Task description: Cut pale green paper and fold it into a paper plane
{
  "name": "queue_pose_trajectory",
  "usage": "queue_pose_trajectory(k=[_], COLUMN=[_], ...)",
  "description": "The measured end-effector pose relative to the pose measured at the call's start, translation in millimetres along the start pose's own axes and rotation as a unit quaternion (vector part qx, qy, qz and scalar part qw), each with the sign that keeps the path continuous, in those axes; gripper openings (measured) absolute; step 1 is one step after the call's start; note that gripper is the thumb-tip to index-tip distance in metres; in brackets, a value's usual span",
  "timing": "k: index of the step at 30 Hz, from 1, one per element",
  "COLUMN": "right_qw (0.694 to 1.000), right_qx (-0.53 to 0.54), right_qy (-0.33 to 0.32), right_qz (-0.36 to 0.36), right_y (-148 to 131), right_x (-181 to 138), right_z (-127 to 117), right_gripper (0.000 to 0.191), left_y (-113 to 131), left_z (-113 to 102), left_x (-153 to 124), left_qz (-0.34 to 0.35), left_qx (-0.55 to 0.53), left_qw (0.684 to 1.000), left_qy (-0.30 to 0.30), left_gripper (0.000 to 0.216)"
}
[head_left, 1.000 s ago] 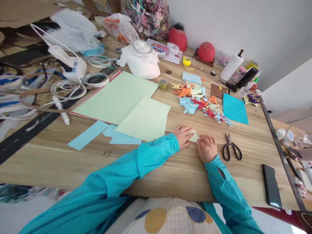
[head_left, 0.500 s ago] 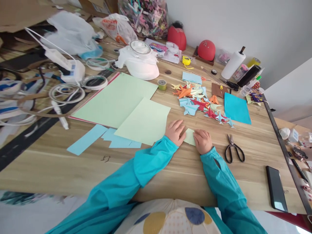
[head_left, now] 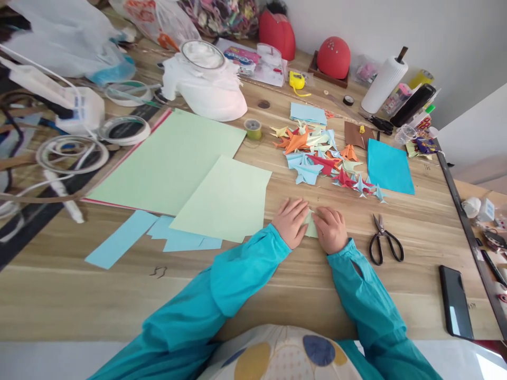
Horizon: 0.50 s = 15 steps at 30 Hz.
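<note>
A small piece of light green paper (head_left: 311, 225) lies on the table between my hands, partly covered by their fingers. My left hand (head_left: 291, 222) is on its left side, fingers together and thumb pressed towards the paper. From the right, my right hand (head_left: 330, 228) holds the other side with bent fingers. Just beyond is a pile of folded paper shapes (head_left: 308, 173) in blue, orange, red and pale yellow. Black-handled scissors (head_left: 385, 245) rest to the right of my right hand. On the left, a cut light green sheet (head_left: 225, 200) overlaps a larger green sheet (head_left: 166, 158).
Blue paper strips (head_left: 121, 239) lie at the left front. A phone (head_left: 455, 301) is near the right front edge, and a bright blue sheet (head_left: 390, 166) farther back. A thread spool (head_left: 252, 129), a yellow tape measure (head_left: 296, 80) and coiled white cables (head_left: 71, 158) are also on the table.
My left hand has shifted right, closer to my right hand, and its fingers cover more of the small green paper. The view has turned and tilted slightly.
</note>
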State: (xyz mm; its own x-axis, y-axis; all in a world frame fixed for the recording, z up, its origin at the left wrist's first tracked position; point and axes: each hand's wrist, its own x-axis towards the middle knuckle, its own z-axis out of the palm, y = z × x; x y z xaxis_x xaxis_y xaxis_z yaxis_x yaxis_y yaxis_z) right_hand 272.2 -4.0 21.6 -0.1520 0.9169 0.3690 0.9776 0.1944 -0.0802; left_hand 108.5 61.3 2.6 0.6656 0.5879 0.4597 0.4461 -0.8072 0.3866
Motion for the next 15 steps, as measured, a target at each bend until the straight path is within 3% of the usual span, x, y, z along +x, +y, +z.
queue_pose_trajectory(k=[8,15], right_qw=[1.000,0.998], right_qx=[0.004,0.045], right_qy=[0.003,0.004], right_qz=[0.015,0.044], right_y=[-6,-4], right_x=[3,2], right_z=[-7,-7], right_gripper=[0.021,0.020], left_y=[9,10], left_z=[10,8], left_x=[-5,-13], left_qz=[0.056,0.055], left_qx=[0.021,0.039], left_qw=[0.998,0.998], left_qy=[0.013,0.003], left_gripper=[0.040,0.038])
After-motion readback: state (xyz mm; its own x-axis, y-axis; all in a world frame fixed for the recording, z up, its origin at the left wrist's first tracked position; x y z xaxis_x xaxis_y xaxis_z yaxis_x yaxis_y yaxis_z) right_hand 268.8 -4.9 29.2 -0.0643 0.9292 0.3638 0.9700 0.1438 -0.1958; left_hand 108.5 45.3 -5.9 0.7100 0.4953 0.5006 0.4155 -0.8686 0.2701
